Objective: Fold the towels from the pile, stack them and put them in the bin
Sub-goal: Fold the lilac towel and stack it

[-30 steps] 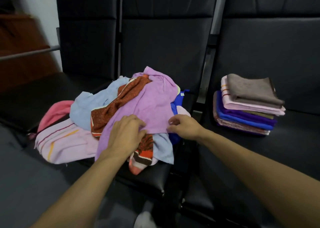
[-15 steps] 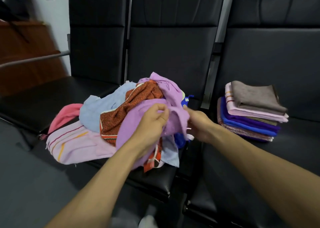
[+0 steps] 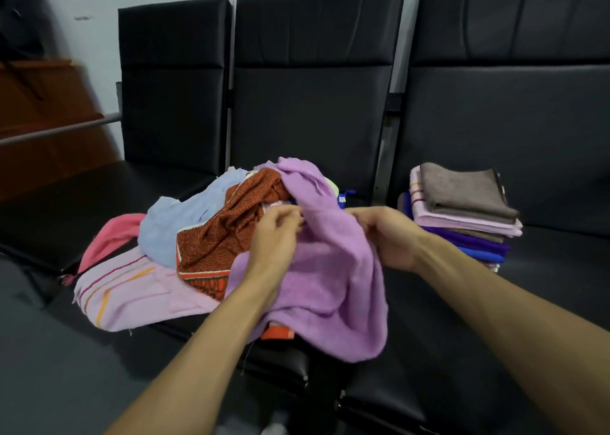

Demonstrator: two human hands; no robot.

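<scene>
Lilac towel (image 3: 330, 269): unfolded and crumpled, upper edge pinched by left hand (image 3: 274, 236) and right hand (image 3: 389, 236), draping over the pile's front.
Pile (image 3: 198, 236): loose heap on the middle seat (image 3: 284, 362); light blue, rust-patterned, pink and striped pale-pink towels.
Stack (image 3: 462, 216): folded towels on the right seat (image 3: 544, 269), grey-brown on top.

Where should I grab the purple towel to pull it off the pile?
Grip its upper edge, coming from the near side, hands apart, where the left hand and right hand pinch it. The purple towel drapes over the pile, so a wide hold likely lets it hang flat.
</scene>
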